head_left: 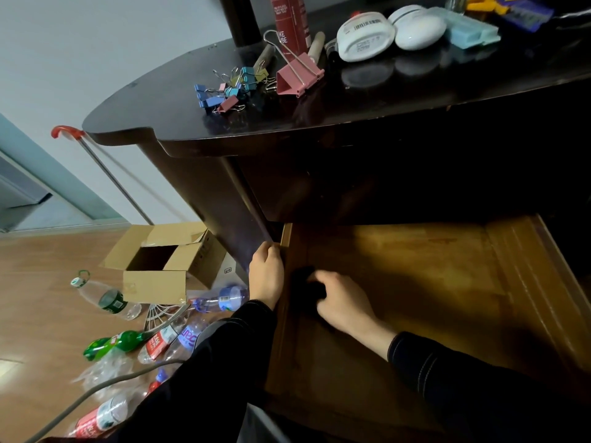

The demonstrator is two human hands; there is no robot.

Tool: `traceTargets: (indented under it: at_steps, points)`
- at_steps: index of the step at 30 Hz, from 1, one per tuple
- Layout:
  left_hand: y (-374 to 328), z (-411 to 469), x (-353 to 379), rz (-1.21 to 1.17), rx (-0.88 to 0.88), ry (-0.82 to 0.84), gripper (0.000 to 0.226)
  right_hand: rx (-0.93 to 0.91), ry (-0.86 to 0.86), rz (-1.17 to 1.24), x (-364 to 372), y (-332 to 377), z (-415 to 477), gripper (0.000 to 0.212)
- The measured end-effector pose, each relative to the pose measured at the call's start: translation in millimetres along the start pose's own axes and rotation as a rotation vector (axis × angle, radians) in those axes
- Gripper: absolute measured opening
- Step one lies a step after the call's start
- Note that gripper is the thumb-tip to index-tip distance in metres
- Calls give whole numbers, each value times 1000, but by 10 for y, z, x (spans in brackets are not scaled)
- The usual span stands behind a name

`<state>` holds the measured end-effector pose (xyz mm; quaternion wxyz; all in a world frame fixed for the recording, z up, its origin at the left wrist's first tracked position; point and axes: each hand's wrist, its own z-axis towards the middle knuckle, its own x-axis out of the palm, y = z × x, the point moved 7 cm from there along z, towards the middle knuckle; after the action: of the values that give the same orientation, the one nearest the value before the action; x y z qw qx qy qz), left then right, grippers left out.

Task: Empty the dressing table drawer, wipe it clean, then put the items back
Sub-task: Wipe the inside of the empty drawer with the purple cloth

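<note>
Head view: a pulled-out wooden drawer (415, 282) with a smooth, amber, faintly streaked floor and straight plank walls. The left hand (267, 276) curls its fingers over the drawer's left wall. Just beside it, the right hand (343, 302) clutches a dark cloth (305, 282), a blurred, soft lump pressed to the drawer floor under the fingertips, close to that wall. Above, on the glossy dark tabletop (351, 100), lie small coloured metal binder clips (227, 87), a large pink clip (299, 75) and two white oval containers (364, 36).
</note>
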<state>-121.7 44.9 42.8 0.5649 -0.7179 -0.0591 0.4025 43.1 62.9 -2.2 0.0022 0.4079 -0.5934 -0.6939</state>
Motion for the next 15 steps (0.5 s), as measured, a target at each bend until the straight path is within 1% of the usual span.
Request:
traceTargets:
  at_steps: [2, 3, 4, 6, 9, 11, 13, 14, 15]
  points:
    - [-3, 3, -4, -7, -2, -9, 25, -64, -93, 56, -38, 116, -20, 46]
    - [-6, 2, -5, -6, -5, -14, 25, -103, -87, 88, 8, 173, -51, 45]
    - [-9, 1, -5, -3, -10, -17, 25, -130, -56, 119, 72, 207, -94, 43]
    - [-15, 1, -3, 5, -16, -13, 25, -118, 15, 127, 176, 165, -145, 42]
    - [-6, -7, -6, 10, -14, -3, 26, -26, 99, 3, 166, 16, -93, 45]
    - [-12, -17, -4, -2, -12, -2, 26, 26, 33, 45, 35, -11, -34, 45]
    - [-30, -15, -7, 2, -4, -11, 26, -9, -101, 94, -55, 69, -48, 44]
    - [-36, -10, -8, 7, -4, -15, 26, -47, -121, 117, -34, 120, -78, 44]
    - [-34, -11, -9, 7, -7, -17, 26, -86, -93, 142, 38, 162, -119, 44]
